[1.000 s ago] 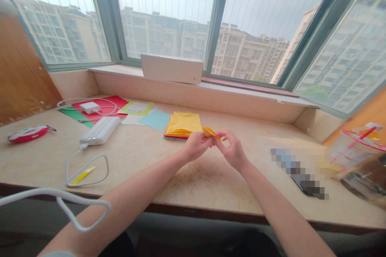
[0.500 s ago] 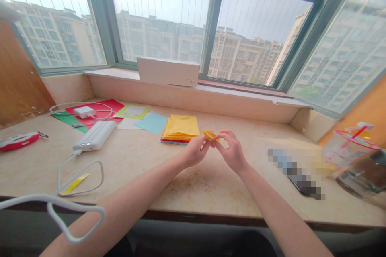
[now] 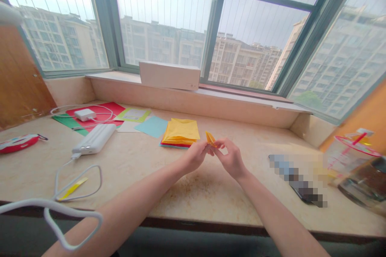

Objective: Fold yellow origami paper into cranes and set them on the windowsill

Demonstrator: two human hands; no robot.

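Your left hand [image 3: 196, 156] and right hand [image 3: 231, 157] pinch the yellow paper [image 3: 210, 139], now tipped steeper toward eleven o'clock, apparently mid-fold.

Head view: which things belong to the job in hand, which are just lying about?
In the job:
- yellow piece, held by the left hand and right hand
- stack beside the left hand, probably

Lying about, it seems:
- power bank
- charger
- white box
- cup
- blue sheet, though possibly spare stock
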